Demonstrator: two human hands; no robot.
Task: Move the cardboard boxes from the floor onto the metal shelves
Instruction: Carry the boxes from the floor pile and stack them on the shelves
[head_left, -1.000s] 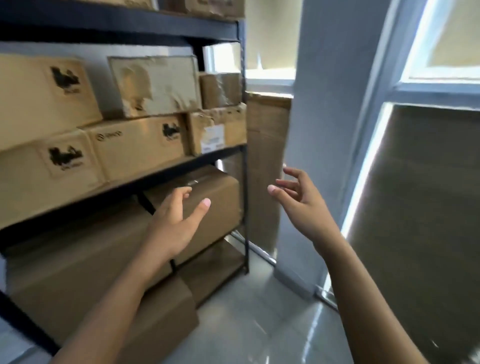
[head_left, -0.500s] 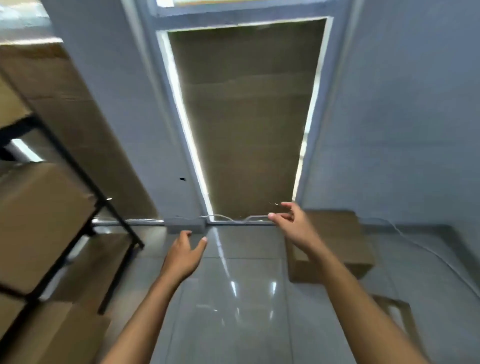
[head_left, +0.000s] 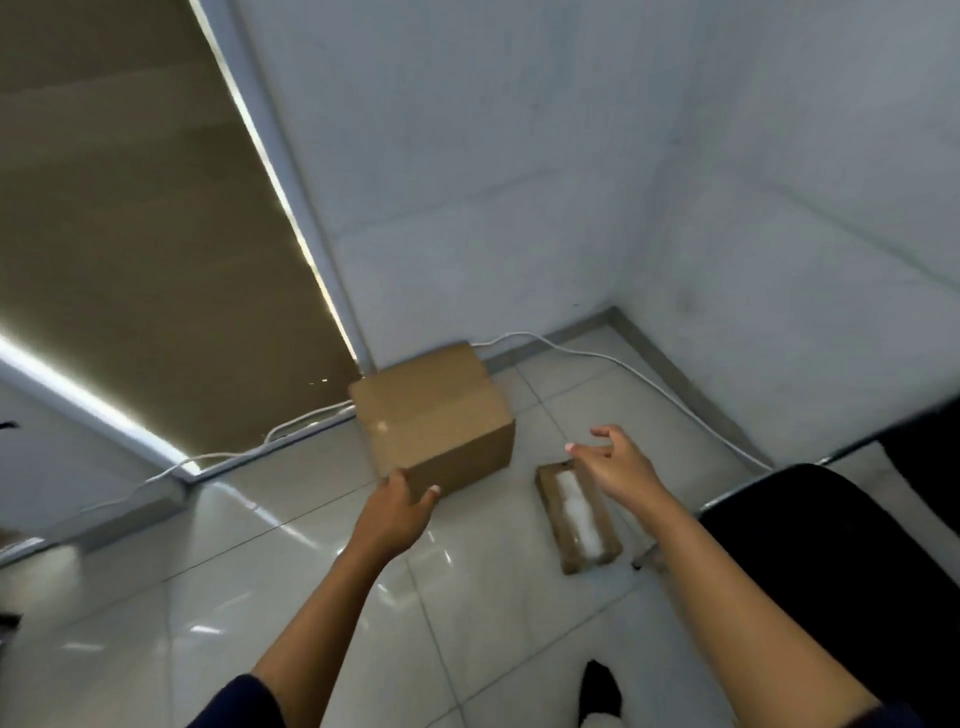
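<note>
A closed cardboard box (head_left: 434, 415) sits on the pale tiled floor (head_left: 291, 587) against the wall, at about twelve o'clock from the person. The left hand (head_left: 397, 512) touches its near bottom corner, fingers loosely curled, not gripping. The right hand (head_left: 615, 462) hovers at two o'clock, fingers spread and empty, above a small flat box (head_left: 579, 517). A white cable (head_left: 623, 369) runs along the wall.

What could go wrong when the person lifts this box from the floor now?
Only the left hand is at the cardboard box, at one near corner; the right hand is apart, so the box may tip. The white cable behind it might snag. The small flat package lies underfoot.
</note>
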